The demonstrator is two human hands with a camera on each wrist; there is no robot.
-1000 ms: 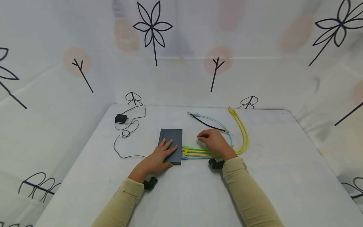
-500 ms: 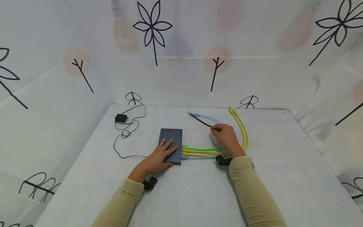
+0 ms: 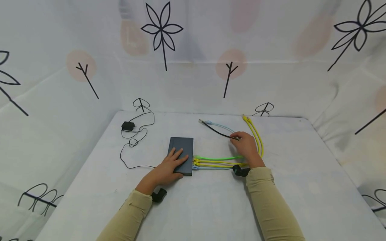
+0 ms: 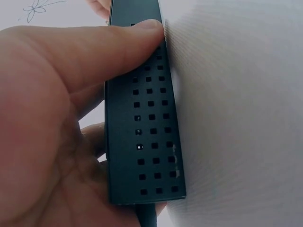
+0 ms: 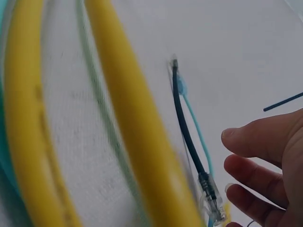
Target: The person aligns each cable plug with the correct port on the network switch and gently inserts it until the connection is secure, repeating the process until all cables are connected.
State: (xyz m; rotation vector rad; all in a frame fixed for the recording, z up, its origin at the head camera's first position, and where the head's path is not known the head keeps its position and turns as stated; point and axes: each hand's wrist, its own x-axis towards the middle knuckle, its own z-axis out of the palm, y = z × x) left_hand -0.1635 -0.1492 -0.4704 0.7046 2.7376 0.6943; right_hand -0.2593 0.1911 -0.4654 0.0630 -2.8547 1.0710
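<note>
My left hand (image 3: 165,170) lies with spread fingers on a dark grey network switch (image 3: 184,147). In the left wrist view its thumb (image 4: 113,45) presses along the switch's side wall, which has rows of square holes. My right hand (image 3: 245,145) is over the near end of a short black network cable (image 3: 217,130). The right wrist view shows the thumb and fingers slightly bent and apart, fingertips beside the clear plug (image 5: 213,201) of that cable. Green (image 3: 215,158), yellow and light blue cables run from the switch's right side toward the right forearm.
A black power adapter (image 3: 128,126) with a thin looped cord lies at the back left; the cord leads to the switch. Two yellow cables (image 3: 256,135) curve behind the right hand. A light blue cable (image 3: 221,126) lies beside the black one. A white patterned cloth wall stands behind.
My right hand has moved right and slightly back, from beside the green cable to the black cable's near end. The left hand and the switch have stayed put.
</note>
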